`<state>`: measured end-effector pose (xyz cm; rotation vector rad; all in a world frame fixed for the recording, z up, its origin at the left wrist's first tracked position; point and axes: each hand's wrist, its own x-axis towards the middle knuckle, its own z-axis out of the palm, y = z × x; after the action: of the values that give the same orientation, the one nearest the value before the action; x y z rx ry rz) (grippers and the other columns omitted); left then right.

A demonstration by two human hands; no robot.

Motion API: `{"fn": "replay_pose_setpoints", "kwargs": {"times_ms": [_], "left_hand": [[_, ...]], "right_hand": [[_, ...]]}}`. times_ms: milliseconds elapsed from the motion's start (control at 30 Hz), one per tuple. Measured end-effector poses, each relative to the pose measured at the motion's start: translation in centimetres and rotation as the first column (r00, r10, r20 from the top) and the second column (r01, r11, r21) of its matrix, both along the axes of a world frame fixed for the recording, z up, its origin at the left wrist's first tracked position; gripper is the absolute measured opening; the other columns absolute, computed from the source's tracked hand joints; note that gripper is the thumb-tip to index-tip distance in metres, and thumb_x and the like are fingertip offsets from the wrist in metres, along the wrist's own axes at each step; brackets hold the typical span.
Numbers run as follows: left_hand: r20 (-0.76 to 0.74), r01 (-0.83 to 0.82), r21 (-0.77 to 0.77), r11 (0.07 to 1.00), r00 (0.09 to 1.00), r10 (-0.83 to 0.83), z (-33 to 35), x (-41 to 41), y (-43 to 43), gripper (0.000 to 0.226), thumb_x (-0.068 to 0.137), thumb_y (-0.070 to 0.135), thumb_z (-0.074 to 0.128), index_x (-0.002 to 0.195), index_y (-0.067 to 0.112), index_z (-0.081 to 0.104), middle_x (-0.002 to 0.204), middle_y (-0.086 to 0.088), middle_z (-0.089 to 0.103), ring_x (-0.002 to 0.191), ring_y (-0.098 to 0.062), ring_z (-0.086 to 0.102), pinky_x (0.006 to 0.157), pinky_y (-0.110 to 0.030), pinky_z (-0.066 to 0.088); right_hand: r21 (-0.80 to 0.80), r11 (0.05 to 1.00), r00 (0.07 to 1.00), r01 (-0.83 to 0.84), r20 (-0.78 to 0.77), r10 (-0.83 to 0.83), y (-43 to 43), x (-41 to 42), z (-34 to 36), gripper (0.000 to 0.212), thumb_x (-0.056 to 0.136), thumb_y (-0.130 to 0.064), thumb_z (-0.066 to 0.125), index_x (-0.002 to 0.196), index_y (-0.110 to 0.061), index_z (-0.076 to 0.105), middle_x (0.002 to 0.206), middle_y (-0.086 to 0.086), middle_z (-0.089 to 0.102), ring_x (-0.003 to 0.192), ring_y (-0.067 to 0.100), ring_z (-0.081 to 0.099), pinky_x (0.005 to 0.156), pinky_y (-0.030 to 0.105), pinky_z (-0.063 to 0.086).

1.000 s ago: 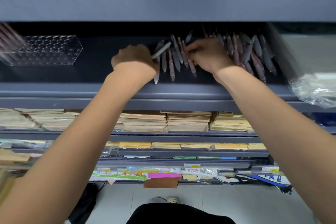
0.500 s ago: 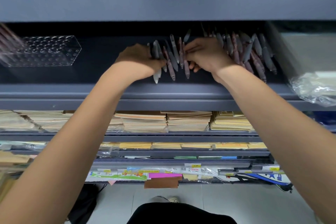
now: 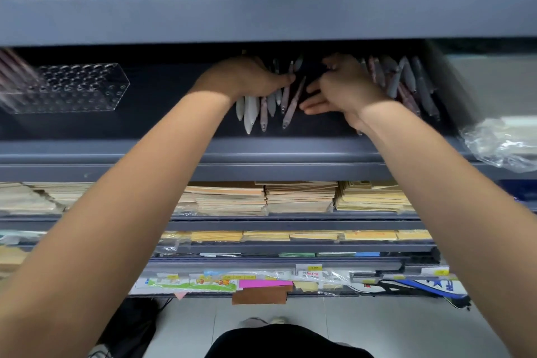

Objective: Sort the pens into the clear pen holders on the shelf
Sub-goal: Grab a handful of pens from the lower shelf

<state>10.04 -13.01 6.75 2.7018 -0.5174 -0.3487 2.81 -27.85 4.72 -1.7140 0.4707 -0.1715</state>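
A dark grey shelf (image 3: 162,125) carries a clear pen holder (image 3: 72,87) at its far left, well apart from both hands. The left hand (image 3: 250,78) clutches a bundle of pens (image 3: 255,107). The right hand (image 3: 345,90) rests among loose pens (image 3: 406,81), its grip unclear.

On the shelf (image 3: 290,151) before me, the pen holder (image 3: 84,87) stood far at the left, well apart from everything else. Near the middle, my left hand (image 3: 247,78) held a bundle of pens (image 3: 252,110), and their tips came out under my palm toward the front edge. Just right of them a single pen (image 3: 293,104) lay tilted, between my two hands. My right hand (image 3: 345,90) was beside it, touching the pile of pens (image 3: 406,84) that lay behind it and to its right. At the far right sat a plastic bag (image 3: 502,145). Stacks of paper (image 3: 299,197) lay on the next shelf below.
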Motion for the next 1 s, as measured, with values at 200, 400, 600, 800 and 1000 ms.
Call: {"fn": "replay_pose_setpoints", "kwargs": {"times_ms": [200,400,600,800,1000], "left_hand": [[-0.073,0.128,0.247,0.96,0.991,-0.113,1.0,0.5,-3.5,0.057,0.087,0.072,0.053,0.097,0.018,0.07,0.083,-0.001,0.068,0.082,-0.024,0.062,0.063,-0.027,0.043],[-0.09,0.121,0.37,0.921,0.991,-0.095,1.2,0.6,-4.8,0.049,0.094,0.048,0.051,0.071,0.01,0.072,0.058,-0.007,0.068,0.064,-0.021,0.062,0.058,-0.026,0.042],[-0.092,0.031,0.35,0.936,0.996,0.001,0.6,2.2,-3.0,0.052,0.098,0.043,0.056,0.08,-0.005,0.064,0.07,-0.015,0.062,0.073,-0.031,0.062,0.066,-0.033,0.051],[-0.093,0.044,0.312,0.949,0.996,-0.016,0.8,2.7,-1.6,0.039,0.093,0.039,0.065,0.097,0.0,0.063,0.083,-0.013,0.059,0.076,-0.029,0.059,0.073,-0.036,0.053],[-0.051,0.028,0.358,0.933,0.999,-0.011,1.0,2.3,-0.6,0.024,0.091,0.017,0.062,0.075,0.0,0.059,0.066,-0.013,0.056,0.067,-0.028,0.055,0.065,-0.032,0.045]], "right_hand": [[-0.693,0.717,0.996,0.075,0.018,-0.087,-2.8,-2.6,2.0,0.036,0.081,-0.009,0.041,0.108,-0.014,0.065,0.083,0.01,0.07,0.071,0.023,0.069,0.059,0.022,0.05],[-0.629,0.776,0.994,0.052,-0.04,-0.098,-3.8,-3.0,1.0,0.042,0.072,-0.007,0.039,0.097,-0.021,0.069,0.102,0.018,0.068,0.093,0.029,0.061,0.083,0.043,0.057],[-0.764,0.645,1.0,0.02,0.022,-0.004,-3.7,-0.9,1.5,0.027,0.086,-0.017,0.05,0.103,-0.021,0.07,0.119,0.001,0.068,0.115,0.025,0.059,0.098,0.029,0.045],[-0.635,0.74,0.951,-0.222,-0.31,0.02,-3.0,4.7,1.7,0.03,0.098,-0.031,0.041,0.079,-0.01,0.054,0.064,0.005,0.062,0.046,0.014,0.054,0.037,0.011,0.035],[-0.59,0.746,0.915,-0.309,-0.397,0.065,-1.6,9.3,0.4,0.027,0.098,-0.032,0.049,0.115,-0.011,0.05,0.071,0.006,0.047,0.048,0.012,0.046,0.027,0.012,0.033]]}}
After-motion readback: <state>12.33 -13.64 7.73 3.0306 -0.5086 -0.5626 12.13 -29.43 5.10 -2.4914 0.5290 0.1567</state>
